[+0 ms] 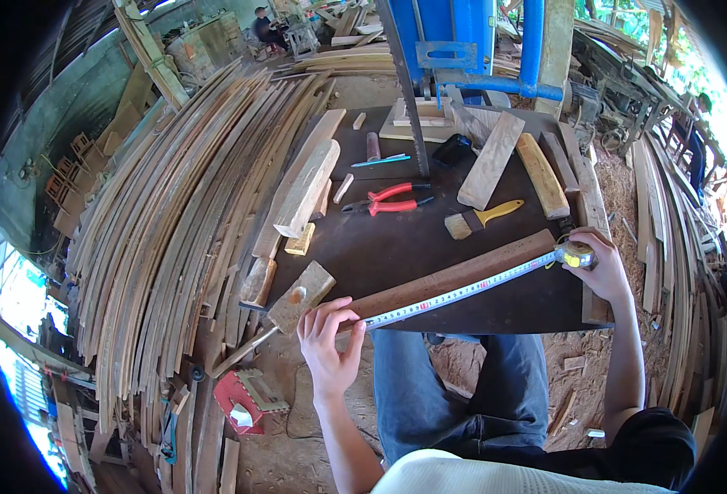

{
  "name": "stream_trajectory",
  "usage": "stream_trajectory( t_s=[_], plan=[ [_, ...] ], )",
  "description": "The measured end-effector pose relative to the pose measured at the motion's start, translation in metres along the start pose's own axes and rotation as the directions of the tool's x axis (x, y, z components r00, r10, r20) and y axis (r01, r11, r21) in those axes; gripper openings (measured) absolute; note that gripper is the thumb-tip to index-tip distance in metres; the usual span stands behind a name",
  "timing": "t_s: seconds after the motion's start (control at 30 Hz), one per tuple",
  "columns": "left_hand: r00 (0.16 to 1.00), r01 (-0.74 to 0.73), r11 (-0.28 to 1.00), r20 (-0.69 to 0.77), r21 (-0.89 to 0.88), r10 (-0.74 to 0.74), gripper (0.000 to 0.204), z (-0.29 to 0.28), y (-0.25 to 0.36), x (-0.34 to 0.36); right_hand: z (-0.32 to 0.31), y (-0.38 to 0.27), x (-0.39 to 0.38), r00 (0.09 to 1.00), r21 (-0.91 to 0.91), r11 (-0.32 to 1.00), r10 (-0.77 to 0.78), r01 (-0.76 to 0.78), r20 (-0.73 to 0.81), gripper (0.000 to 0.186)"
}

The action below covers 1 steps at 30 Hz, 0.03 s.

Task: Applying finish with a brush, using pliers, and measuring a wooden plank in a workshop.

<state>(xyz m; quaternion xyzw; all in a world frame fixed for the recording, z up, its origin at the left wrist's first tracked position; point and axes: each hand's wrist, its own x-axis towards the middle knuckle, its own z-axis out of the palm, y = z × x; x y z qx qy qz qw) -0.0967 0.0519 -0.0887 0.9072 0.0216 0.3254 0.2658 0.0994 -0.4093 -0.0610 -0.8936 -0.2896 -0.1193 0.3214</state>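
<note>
A reddish-brown wooden strip (462, 275) lies slanted along the near part of the dark work table (363, 255). Stretched along its near edge is the tape measure's pale blade (462, 290). My left hand (329, 344) pinches the blade's end at the strip's left end, thumb and fingers closed. At the other end my right hand (603, 267) grips the yellow and silver tape measure case (576, 254), beside the strip's right end. A wooden mallet (304, 296) sits near my left hand, its handle slanting down past the table edge.
Red-handled pliers (392, 200), a yellow-handled brush (485, 219) and several wood blocks (492, 160) lie farther back. An upright saw blade (413, 99) crosses the table by the blue machine (454, 49). Long planks (182, 181) are piled left; a red box (248, 402) is on the floor.
</note>
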Motion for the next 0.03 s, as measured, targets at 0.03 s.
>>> stream_trajectory(
  t_s=[0.03],
  plan=[
    [1.000,-0.015,1.000,-0.004,0.000,0.015,0.015,-0.0002,-0.0005,0.0006,-0.0005,0.0015,-0.0003,1.000,-0.018,1.000,0.004,-0.004,0.003,0.054]
  ],
)
